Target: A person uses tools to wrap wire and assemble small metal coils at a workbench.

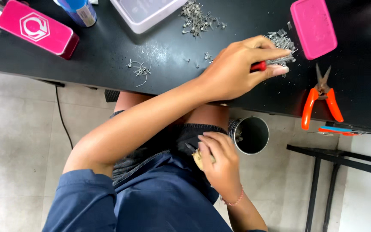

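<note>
Left hand (237,71) reaches across the black desk (108,56), arm extended, fingers closed on a red-handled tool (259,66) at the pile of small metal parts (283,43). Right hand (220,161) sits low over the lap, gripping a small tan object (198,160) beside a metal cup (252,135).

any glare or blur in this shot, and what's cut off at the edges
Head view: soft glare on the black table near the clear plastic box, which the top edge crops; left hand and metal pins look sharp; blue cutters lie half hidden at the table edge.
</note>
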